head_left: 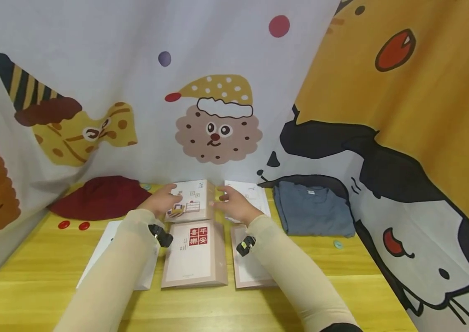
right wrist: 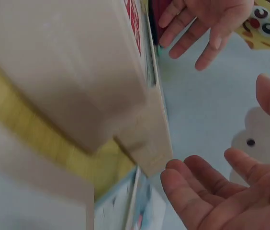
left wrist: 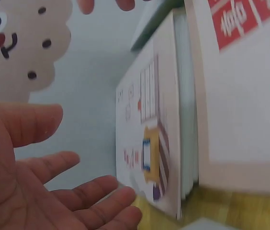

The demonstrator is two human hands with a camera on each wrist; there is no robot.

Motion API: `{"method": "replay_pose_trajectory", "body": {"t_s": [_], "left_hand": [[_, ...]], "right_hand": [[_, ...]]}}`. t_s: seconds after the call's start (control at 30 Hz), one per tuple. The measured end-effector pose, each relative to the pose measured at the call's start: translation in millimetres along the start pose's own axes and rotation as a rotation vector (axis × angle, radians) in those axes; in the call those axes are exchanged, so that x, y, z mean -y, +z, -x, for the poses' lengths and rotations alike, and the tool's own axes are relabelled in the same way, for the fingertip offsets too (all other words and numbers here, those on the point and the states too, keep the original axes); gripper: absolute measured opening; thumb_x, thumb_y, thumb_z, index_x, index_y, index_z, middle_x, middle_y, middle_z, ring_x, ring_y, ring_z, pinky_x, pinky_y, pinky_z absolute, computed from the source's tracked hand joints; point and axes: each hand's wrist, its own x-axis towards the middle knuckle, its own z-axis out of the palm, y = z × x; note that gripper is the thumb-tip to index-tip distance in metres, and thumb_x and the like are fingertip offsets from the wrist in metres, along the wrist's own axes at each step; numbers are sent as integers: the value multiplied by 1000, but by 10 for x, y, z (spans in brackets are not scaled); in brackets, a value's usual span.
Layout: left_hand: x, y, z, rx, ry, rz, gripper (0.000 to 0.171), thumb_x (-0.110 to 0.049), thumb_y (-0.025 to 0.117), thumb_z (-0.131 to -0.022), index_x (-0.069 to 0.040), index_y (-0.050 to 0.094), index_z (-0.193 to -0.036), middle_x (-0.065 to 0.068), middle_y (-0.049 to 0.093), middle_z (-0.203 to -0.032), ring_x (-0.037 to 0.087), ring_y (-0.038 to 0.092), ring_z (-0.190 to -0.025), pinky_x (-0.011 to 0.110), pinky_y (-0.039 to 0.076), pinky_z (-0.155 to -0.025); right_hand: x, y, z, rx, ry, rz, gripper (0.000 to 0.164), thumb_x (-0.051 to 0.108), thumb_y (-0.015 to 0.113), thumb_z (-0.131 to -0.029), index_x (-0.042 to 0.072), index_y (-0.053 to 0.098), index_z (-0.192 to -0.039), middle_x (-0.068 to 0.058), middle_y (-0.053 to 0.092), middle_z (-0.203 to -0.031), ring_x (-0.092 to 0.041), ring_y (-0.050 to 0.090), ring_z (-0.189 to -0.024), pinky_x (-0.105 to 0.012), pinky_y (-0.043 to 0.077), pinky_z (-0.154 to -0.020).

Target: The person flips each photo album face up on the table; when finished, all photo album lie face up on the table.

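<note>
Nearest the camera, two cream sleeves (head_left: 97, 272) were stretched over the tabletop (head_left: 201, 313) from its front edge. The back book (head_left: 197, 205), thick and pale, was set in the middle, near the back edge and the curtain (head_left: 114, 37). The left hand (head_left: 163, 199) was held by its left side and the right hand (head_left: 236, 203) by its right side. The hands were apart, fingers spread and a bit bent, with nothing gripped; whether the book was touched by a fingertip could not be told.

If the book were pushed harder from one side, it could be turned crooked. If it were pulled toward the front edge, the front book (head_left: 195, 253) could be bumped. The white booklet (head_left: 257, 193) could be knocked by the right hand, since it was so near.

The picture cover was faced up, and the tan side was turned toward the right edge. The long axis seemed to be laid from front edge to back edge, though this was hard to judge at such a slant.
</note>
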Motion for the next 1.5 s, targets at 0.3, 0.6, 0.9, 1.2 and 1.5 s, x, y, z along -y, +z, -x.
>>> {"method": "replay_pose_trajectory", "body": {"t_s": [0.3, 0.6, 0.9, 1.2, 1.5], "left_hand": [[124, -96, -60, 40, -110, -73, 73, -31, 50, -109, 0, 19, -167, 29, 22, -170, 48, 31, -151, 66, 27, -124], [69, -21, -127, 106, -163, 20, 80, -14, 55, -104, -6, 9, -170, 26, 31, -164, 39, 43, -137, 54, 44, -114], [24, 51, -142, 96, -192, 21, 81, -11, 55, -102, -11, 11, -170, 29, 28, -166, 43, 41, -142, 62, 40, -117], [42, 80, -212, 64, -223, -15, 81, -5, 52, -96, -5, 16, -169, 28, 27, -167, 42, 38, -140, 63, 32, -122], [34, 95, -260, 42, -203, -89, 84, 0, 51, -89, 1, 18, -166, 30, 26, -168, 42, 37, -142, 60, 27, -126]], "right_hand": [[110, 300, -147, 120, 1, -6, 84, 42, 77, -96, 15, 37, -164, -26, 47, -158, -43, 48, -145, -55, 41, -119], [126, 404, -290, 79, 75, -62, 97, 20, 82, -91, 11, 24, -168, -19, 33, -170, -38, 31, -156, -53, 20, -130], [145, 421, -301, 75, 118, -1, 93, 2, 74, -89, 18, 29, -168, -19, 39, -166, -41, 42, -149, -56, 32, -125], [153, 446, -356, 76, 127, 169, 76, 9, 74, -91, 17, 44, -161, -15, 44, -164, -38, 46, -147, -55, 38, -121], [168, 440, -350, 90, 120, 197, 74, 14, 76, -94, 16, 46, -161, -14, 44, -165, -37, 44, -149, -54, 35, -123]]}}
